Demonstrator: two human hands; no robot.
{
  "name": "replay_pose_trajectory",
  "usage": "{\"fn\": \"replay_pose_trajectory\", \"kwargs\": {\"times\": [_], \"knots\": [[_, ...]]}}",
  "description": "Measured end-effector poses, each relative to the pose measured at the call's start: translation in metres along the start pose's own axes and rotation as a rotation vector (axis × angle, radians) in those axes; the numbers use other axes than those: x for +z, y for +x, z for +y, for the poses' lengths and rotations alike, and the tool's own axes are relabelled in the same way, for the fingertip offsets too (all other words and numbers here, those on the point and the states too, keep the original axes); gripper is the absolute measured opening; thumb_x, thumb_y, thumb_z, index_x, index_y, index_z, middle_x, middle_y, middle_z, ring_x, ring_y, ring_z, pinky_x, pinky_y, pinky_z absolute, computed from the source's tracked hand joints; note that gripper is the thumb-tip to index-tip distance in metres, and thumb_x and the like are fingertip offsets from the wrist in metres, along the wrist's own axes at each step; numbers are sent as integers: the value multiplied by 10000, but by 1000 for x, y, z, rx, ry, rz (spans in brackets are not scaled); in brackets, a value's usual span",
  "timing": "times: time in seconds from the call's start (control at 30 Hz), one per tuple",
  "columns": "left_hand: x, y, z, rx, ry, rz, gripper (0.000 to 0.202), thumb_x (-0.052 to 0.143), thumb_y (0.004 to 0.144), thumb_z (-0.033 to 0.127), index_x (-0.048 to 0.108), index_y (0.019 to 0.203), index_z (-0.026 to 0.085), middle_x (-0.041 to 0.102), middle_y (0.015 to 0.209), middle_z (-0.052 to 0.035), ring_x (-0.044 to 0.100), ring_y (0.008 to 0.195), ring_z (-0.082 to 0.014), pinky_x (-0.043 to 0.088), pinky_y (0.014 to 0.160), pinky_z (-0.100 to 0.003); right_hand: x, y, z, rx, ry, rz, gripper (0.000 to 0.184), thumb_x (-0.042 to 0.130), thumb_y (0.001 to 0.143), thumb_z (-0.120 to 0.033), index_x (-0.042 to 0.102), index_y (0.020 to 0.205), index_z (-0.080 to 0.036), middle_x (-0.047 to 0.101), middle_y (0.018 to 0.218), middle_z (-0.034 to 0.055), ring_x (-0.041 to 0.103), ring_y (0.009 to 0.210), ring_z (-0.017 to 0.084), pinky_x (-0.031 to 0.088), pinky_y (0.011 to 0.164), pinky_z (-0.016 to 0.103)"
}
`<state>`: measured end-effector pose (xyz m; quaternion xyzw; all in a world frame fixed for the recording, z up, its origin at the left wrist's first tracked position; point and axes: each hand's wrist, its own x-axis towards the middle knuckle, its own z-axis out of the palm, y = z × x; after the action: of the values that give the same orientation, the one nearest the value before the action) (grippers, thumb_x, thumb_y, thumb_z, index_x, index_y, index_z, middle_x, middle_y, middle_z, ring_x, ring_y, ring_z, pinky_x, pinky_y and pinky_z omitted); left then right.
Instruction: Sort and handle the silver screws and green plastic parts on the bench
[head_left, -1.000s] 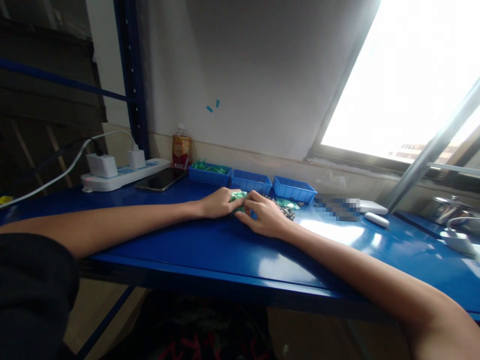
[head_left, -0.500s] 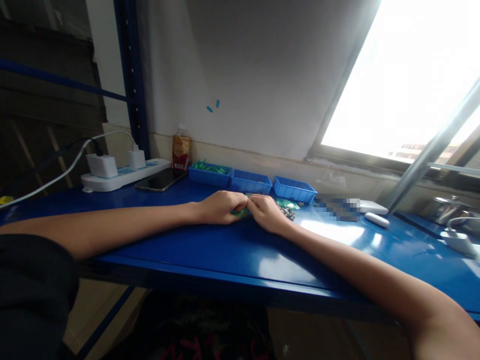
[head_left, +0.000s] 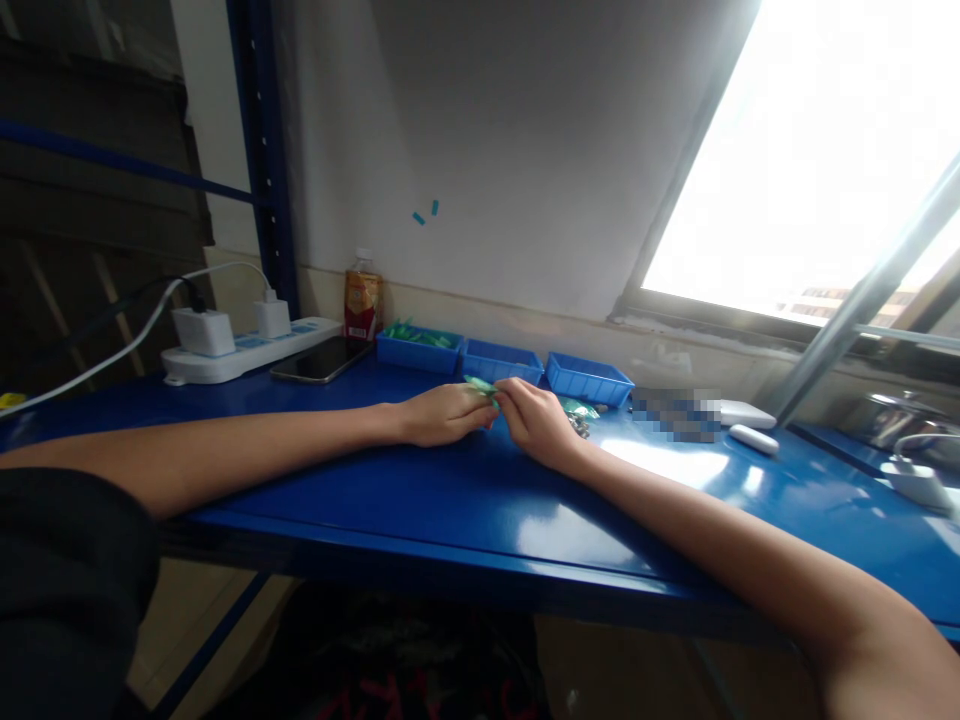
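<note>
- Green packet [head_left: 480, 385]: at the centre of the frame, between the two hands, its upper end showing above the fingers; the rest is largely hidden.
- Left hand [head_left: 442, 413]: just left of centre, back of the hand upward, fingers pointing right; the grip is narrow, holding the green packet between thumb and fingers.
- Right hand [head_left: 538, 422]: just right of centre, fingers bent and pointing left, drawn together in a narrow grip on the packet's right side; the fingertips of the two hands nearly meet.
- Metal pieces [head_left: 580, 427]: a small heap immediately right of the right hand, partly hidden by it; their exact form is too small to tell.
- Second packet [head_left: 579, 408]: green and shiny, lying beside the heap.
- Blue trays: a row of three behind the hands, namely the left tray [head_left: 418, 355], filled with green packets [head_left: 412, 334], the middle tray [head_left: 501, 362] and the right tray [head_left: 589, 380].
- Table [head_left: 420, 510]: blue, spanning the middle of the frame.
- Left of frame: bottle [head_left: 363, 302], phone [head_left: 322, 360] and white power strip [head_left: 180, 366].
- Right of frame: white case [head_left: 752, 438] and metal pot [head_left: 904, 420]; bright window [head_left: 810, 150] at upper right.
</note>
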<state>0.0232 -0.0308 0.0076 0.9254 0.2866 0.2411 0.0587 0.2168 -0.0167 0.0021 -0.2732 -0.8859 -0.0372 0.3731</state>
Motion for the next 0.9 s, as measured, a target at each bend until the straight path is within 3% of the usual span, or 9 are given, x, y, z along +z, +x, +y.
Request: {"fn": "replay_pose_trajectory", "kwargs": {"times": [0.1, 0.2, 0.37, 0.5, 0.67, 0.8, 0.9], "knots": [[0, -4, -2, 8, -108, 68, 621, 156, 955, 538, 609, 813, 137, 621, 795, -62, 564, 741, -161, 420, 729, -261, -6, -4, -10, -91, 15, -89, 192, 372, 938, -269, 543, 998, -205, 646, 890, 49, 602, 782, 160, 414, 697, 241], [-1, -4, -3, -90, -171, 188, 690, 123, 948, 551, 626, 741, 128, 614, 713, -54, 564, 682, -154, 420, 687, -257, -6, -5, -12, -101, 21, -79, 225, 372, 935, -230, 508, 1113, -203, 653, 967, 58, 614, 831, 167, 430, 715, 249], [-2, 0, 0, -288, -100, 319, 513, 308, 927, 449, 588, 637, 131, 567, 582, -13, 527, 575, -135, 383, 599, -240, 0, -3, -7, -61, 19, -85, 257, 418, 886, -188, 496, 1131, -186, 628, 1026, 80, 601, 846, 183, 438, 710, 275], [-1, 1, -2, -248, 22, 273, 404, 374, 891, 397, 545, 634, 134, 537, 593, -19, 474, 553, -131, 341, 546, -239, 4, 1, -2, 131, 295, -66, 132, 502, 840, -287, 546, 901, -178, 611, 851, 35, 564, 763, 159, 441, 676, 262], [0, -1, 1, 17, 157, 109, 329, 402, 920, 375, 625, 843, 146, 597, 724, -39, 518, 696, -155, 377, 678, -253, 2, 7, 4, 354, 692, -204, 501, 342, 893, -571, 543, 682, -163, 576, 702, 21, 531, 691, 143, 431, 644, 255], [0, -1, 1, 70, 201, 66, 331, 425, 925, 400, 613, 820, 148, 601, 704, -41, 512, 709, -165, 377, 698, -268, 0, 7, 0, 284, 556, -191, 501, 414, 863, -603, 501, 635, -165, 503, 613, -16, 459, 612, 113, 386, 608, 243], [1, -1, -1, 47, 198, 65, 332, 462, 906, 431, 596, 815, 142, 598, 717, -46, 515, 726, -174, 384, 687, -269, 2, 4, -3, 277, 513, -106, 395, 512, 834, -561, 505, 748, -176, 513, 641, -32, 468, 609, 107, 382, 574, 227]]}}
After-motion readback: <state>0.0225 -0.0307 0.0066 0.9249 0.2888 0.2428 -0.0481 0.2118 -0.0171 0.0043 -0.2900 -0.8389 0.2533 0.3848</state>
